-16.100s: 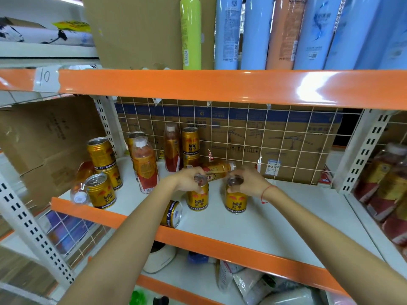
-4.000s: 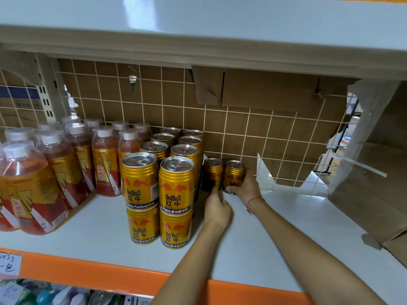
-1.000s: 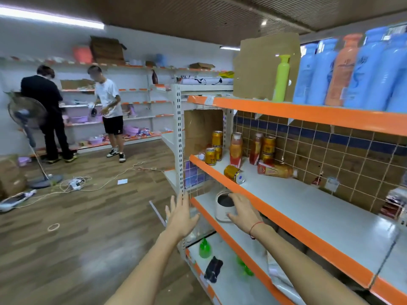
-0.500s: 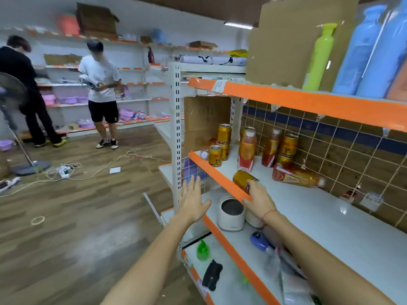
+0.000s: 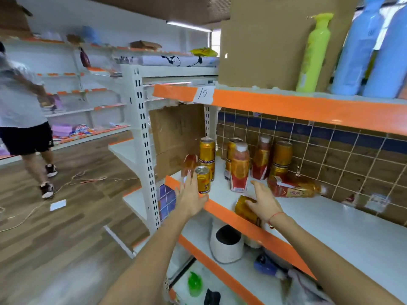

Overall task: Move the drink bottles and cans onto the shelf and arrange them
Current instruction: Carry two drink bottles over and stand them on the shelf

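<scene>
Right hand (image 5: pixel 263 204): palm down on the lying can (image 5: pixel 246 209), fingers curved over its rounded side and gripping it; a thin red cord circles the wrist.
Lying can: gold metal cylinder on its side, under the right hand, at the front lip of the shelf (image 5: pixel 343 230).
Left hand (image 5: pixel 191 198): fingers straight and spread, holding nothing, in front of the shelf's orange edge; whether a fingertip touches the upright can is not clear.
Upright can (image 5: pixel 202 179): short gold cylinder with silver pull-tab top, just beyond the left hand's fingertips.
Stacked cans (image 5: pixel 207 156): two gold cylinders, one on the other, behind the upright can, beside a cardboard panel (image 5: pixel 176 137).
Standing bottle (image 5: pixel 239 167): clear plastic, amber drink, red and gold label, white cap; just beyond the right hand's fingertips.
Rear bottle (image 5: pixel 261 158): same make, further back, beside another stacked pair of cans (image 5: pixel 281 158).
Fallen bottle (image 5: pixel 294 187): lying on its side to the right of the right hand, against the wire grid back.
Shelf: smooth white metal board, glossy orange front strip.
Upper shelf: lime green pump bottle (image 5: pixel 313 53), matte pale blue bottles (image 5: pixel 361 47), a plain cardboard box (image 5: pixel 262 42).
Lower shelf, below the right hand: white round container (image 5: pixel 226 244) with dark opening.
</scene>
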Action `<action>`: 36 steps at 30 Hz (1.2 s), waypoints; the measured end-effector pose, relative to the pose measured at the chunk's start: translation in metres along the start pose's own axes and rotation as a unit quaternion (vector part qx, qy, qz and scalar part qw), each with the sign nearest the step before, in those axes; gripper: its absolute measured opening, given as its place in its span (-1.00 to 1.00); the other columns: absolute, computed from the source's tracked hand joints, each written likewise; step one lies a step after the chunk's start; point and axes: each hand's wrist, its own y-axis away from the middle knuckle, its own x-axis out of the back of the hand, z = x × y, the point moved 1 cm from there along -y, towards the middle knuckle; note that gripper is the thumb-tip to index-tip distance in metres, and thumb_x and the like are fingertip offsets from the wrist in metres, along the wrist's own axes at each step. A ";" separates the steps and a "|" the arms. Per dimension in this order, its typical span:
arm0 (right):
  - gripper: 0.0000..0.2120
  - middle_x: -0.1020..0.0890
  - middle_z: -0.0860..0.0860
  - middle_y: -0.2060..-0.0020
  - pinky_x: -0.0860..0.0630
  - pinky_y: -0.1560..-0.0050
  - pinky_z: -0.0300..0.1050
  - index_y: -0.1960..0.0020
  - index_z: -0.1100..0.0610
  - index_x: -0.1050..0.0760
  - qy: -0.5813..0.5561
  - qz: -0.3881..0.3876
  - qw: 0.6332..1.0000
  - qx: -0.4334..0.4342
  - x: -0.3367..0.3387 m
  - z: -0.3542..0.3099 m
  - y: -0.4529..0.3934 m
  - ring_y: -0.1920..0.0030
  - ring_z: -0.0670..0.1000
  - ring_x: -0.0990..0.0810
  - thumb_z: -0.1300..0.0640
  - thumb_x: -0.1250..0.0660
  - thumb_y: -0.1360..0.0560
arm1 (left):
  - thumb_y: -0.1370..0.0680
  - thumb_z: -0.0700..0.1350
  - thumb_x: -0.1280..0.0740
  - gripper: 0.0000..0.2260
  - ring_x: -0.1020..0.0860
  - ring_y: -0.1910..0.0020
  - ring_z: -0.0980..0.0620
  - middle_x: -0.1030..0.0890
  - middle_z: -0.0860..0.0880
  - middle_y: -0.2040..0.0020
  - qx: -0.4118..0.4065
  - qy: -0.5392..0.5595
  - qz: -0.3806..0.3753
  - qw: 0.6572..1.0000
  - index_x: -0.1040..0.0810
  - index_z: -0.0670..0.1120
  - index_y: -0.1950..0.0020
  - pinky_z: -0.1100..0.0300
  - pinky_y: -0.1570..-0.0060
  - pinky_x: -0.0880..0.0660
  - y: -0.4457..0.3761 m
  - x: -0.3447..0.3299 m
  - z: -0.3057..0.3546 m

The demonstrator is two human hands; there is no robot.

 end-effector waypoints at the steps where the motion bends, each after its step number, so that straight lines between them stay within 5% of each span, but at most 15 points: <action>1: -0.47 -0.38 0.14 -0.35 -0.28 -0.32 -0.08 -0.41 0.16 -0.23 -0.002 0.005 1.000 -0.005 -0.003 -0.001 -0.004 -0.37 0.12 -0.31 0.10 -0.31 -0.51 | -0.57 0.04 -0.26 -0.26 0.13 -0.54 -0.17 0.13 -0.08 -0.58 -0.009 -0.003 -0.002 1.000 0.15 -0.08 -0.57 -0.18 -0.47 0.08 -0.008 0.000 -0.002; 14: -0.42 -0.35 0.11 -0.39 -0.33 -0.33 0.01 -0.44 0.12 -0.20 0.004 0.034 0.998 -0.049 0.011 0.010 -0.057 -0.36 0.12 -0.33 0.00 -0.31 -0.51 | -0.53 0.13 -0.31 -0.23 -0.03 -0.53 -0.14 -0.05 -0.08 -0.56 -0.003 -0.007 -0.009 1.000 0.06 -0.07 -0.56 -0.10 -0.48 -0.04 -0.090 -0.008 -0.013; 21: -0.50 -0.43 0.15 -0.28 -0.42 -0.18 -0.03 -0.37 0.13 -0.26 0.037 0.049 0.996 -0.067 0.013 0.046 -0.074 -0.23 0.15 -0.43 0.06 -0.32 -0.49 | -0.52 -0.05 -0.36 -0.45 -0.37 -0.35 -0.06 -0.39 -0.09 -0.39 -0.089 0.092 0.059 0.990 -0.27 -0.11 -0.46 0.06 -0.31 -0.36 -0.105 -0.012 0.014; 30: -0.35 -0.23 0.09 -0.44 -0.22 -0.41 0.00 -0.49 0.12 -0.09 0.210 -0.041 0.970 -0.113 0.012 0.107 -0.075 -0.42 0.13 -0.21 0.05 -0.30 -0.49 | -0.47 -0.07 -0.45 -0.35 -0.39 -0.35 -0.03 -0.42 -0.09 -0.38 -0.097 0.250 -0.068 0.961 -0.23 -0.12 -0.47 0.24 -0.16 -0.31 -0.121 -0.039 0.074; 36: -0.37 -0.32 0.09 -0.39 -0.24 -0.40 0.02 -0.43 0.11 -0.18 0.225 -0.043 0.966 -0.118 0.019 0.120 -0.090 -0.39 0.12 -0.28 -0.02 -0.33 -0.45 | -0.46 -0.11 -0.47 -0.37 -0.42 -0.34 -0.05 -0.44 -0.08 -0.37 -0.076 0.298 -0.077 0.949 -0.26 -0.10 -0.44 0.11 -0.25 -0.39 -0.133 -0.045 0.084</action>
